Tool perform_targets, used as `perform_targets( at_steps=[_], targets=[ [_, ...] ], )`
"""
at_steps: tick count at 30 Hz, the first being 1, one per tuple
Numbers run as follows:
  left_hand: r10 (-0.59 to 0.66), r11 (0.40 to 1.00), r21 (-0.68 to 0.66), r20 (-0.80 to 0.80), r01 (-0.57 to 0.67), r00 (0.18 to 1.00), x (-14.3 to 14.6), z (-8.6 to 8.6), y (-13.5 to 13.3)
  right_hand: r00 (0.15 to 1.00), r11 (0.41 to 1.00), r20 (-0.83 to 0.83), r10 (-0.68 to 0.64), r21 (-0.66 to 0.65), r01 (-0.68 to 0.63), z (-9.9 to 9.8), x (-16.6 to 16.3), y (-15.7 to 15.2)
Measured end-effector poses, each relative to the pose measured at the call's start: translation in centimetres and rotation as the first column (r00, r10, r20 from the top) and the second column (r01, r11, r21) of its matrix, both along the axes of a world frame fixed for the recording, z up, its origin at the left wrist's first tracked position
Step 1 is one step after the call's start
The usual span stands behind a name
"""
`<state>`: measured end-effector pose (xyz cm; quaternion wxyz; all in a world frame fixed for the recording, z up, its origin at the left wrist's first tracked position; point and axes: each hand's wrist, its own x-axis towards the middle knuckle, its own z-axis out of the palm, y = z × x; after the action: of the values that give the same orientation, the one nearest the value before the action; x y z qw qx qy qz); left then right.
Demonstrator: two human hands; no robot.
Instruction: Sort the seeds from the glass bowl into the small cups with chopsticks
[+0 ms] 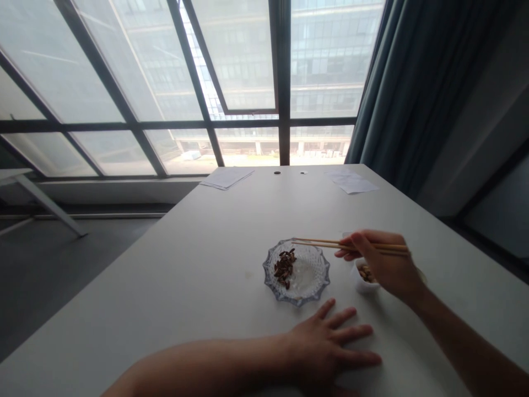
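My right hand (386,264) is closed on a pair of wooden chopsticks (326,243) whose tips reach left over the far rim of a clear glass dish (309,275). A small pile of dark seeds (284,266) lies in the dish's left half. Partly hidden under my right hand stands a small white cup (363,281) with brownish pieces in it. My left hand (330,347) rests flat on the white table (185,286), fingers spread, just in front of the dish and holding nothing.
Two lots of white paper lie at the table's far edge, a stack at the left (226,177) and a sheet at the right (352,182). Two small holes (276,172) mark the tabletop there. Large windows are behind, a dark curtain (413,94) at the right.
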<state>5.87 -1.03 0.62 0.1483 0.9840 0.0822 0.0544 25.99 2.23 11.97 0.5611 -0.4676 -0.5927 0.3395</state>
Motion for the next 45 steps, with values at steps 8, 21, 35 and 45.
perform_targets(
  at_steps=[8, 21, 35, 45],
  targets=[
    [-0.060, 0.997, 0.053, 0.021, 0.059, 0.998, 0.5, -0.6, -0.6, 0.992, 0.992, -0.108, -0.072, -0.107, 0.060, -7.2, -1.7, -3.4],
    [-0.127, 0.992, 0.026, 0.058, 0.126, 0.990, -3.9, -0.3, -1.3, 0.971, 0.983, -0.203, -0.130, -0.152, 0.099, -8.9, -4.0, -3.3],
    [-0.147, 0.986, -0.056, 0.110, 0.154, 0.983, -4.7, -1.5, -0.2, 0.770, 0.805, -0.269, -0.579, -0.036, 0.593, -8.0, 1.9, -5.6],
    [-0.151, 0.987, -0.047, 0.102, 0.157, 0.983, -4.7, -2.1, -0.1, 0.733, 0.734, -0.185, -0.654, 0.079, 0.675, -6.9, 2.8, -5.5]
  ],
)
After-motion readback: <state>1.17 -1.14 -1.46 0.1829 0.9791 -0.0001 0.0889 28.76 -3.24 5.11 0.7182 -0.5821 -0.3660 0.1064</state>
